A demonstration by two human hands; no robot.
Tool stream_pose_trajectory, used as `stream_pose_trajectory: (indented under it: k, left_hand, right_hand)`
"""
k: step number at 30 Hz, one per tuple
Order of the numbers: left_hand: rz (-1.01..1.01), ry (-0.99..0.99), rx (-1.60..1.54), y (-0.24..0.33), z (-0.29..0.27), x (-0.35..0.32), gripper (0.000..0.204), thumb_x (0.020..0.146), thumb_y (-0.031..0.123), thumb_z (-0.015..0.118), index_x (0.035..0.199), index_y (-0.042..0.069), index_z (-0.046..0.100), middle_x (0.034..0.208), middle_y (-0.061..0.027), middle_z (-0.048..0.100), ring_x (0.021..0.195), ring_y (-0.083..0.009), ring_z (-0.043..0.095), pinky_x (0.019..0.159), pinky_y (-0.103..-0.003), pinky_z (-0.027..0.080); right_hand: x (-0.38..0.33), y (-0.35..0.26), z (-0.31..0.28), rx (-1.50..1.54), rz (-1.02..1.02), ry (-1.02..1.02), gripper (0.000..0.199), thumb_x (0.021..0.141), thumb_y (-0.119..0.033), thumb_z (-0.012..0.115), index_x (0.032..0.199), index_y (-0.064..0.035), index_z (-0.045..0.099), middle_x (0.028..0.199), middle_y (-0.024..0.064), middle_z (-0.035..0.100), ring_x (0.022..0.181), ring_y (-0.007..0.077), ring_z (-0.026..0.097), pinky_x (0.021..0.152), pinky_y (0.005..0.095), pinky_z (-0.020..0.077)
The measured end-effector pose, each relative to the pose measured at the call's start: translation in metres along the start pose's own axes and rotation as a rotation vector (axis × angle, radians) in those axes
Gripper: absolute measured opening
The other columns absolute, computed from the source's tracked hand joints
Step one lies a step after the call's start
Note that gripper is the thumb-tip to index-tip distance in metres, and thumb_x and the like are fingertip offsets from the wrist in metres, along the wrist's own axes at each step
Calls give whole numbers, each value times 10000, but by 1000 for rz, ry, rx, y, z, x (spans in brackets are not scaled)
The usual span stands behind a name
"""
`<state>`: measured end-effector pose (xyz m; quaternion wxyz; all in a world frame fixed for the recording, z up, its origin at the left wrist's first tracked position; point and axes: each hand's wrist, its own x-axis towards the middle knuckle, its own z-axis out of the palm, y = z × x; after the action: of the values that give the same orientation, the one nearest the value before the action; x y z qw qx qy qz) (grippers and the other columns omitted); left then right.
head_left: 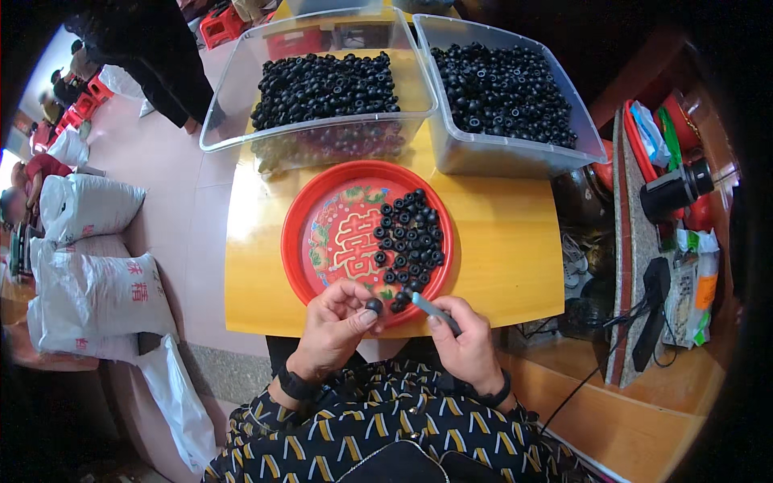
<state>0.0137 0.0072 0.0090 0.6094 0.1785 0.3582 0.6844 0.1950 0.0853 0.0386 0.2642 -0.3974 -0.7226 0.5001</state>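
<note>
— At the near rim of the red tray, what are the two hands doing?

— The left hand has its grip closed on one small black round piece, pinched between thumb and fingertips just over the tray's near edge. The right hand sits just right of it, its grip closed around a thin grey tool whose tip points toward that piece.

— Do tool and piece touch?

— I cannot tell; they are very near each other.

— And on the tray itself?

— A loose heap of the same black pieces lies on the tray's right half. The left half shows its printed pattern bare.

— What stands beyond the tray?

— Two clear plastic tubs, both on the yellow worktop. The left tub, straight behind the tray, holds a mound of black pieces; the right tub, behind and to the right of the tray, is filled with more of them.

— Anything off to the sides?

— Left of the tray, down on the floor, white sacks are stacked. Right of the tray, past the worktop's edge, a cluttered side shelf carries a dark lens-like cylinder and some packets.
</note>
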Motion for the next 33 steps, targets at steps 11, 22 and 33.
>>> stream_pose_trajectory:
  k: [11,22,33]
  left_hand:
    - [-48,-41,-176,-3,-8,1,211,821,67,613,1012,32,531,894,-85,573,743,-172,540,650,-292,442]
    - [-70,-81,-235,-3,-7,-3,190,850,1,559,1039,7,538,897,-96,591,759,-163,563,692,-276,471]
    - [80,-172,289,-2,4,-11,194,840,19,596,1026,-10,548,918,-32,579,785,-88,543,684,-228,451]
  right_hand:
    - [0,-1,7,-141,-295,14,205,747,-48,660,930,15,591,772,140,590,658,292,586,578,358,469]
    - [4,0,11,-229,-347,45,227,725,-43,674,930,11,592,761,141,589,652,297,589,570,355,473]
    - [10,-14,20,250,75,-189,182,814,-148,667,901,-12,582,693,-27,502,639,38,447,559,204,403]
